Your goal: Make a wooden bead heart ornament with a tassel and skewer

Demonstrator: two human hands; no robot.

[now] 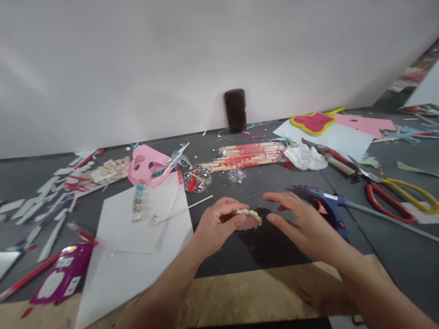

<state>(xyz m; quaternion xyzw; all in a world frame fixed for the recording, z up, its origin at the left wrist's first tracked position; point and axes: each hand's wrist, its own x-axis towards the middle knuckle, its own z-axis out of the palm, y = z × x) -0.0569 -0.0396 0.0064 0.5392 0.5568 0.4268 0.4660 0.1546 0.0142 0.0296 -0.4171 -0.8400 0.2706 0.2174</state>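
Between its thumb and fingers my left hand (pixel 216 226) grips a small pink piece edged with cream beads (pixel 253 221), held low over the dark tabletop. My right hand (pixel 303 224) hovers just right of it, thumb and fingers apart, with nothing visible in them. Behind that hand lies a blue glue gun (pixel 334 200) with a long grey glue stick in its back end. A thin wooden stick (pixel 197 204) rests left of my left hand, partly across white paper.
Red-wrapped chopsticks (pixel 252 155) lie at the back, near a phone (pixel 235 111) leaning on the wall. Scissors (pixel 391 180) and pliers (pixel 331 155) are at the right. Pink cut paper (pixel 149 160), white paper (pixel 161 260) and a purple packet (pixel 65 272) occupy the left.
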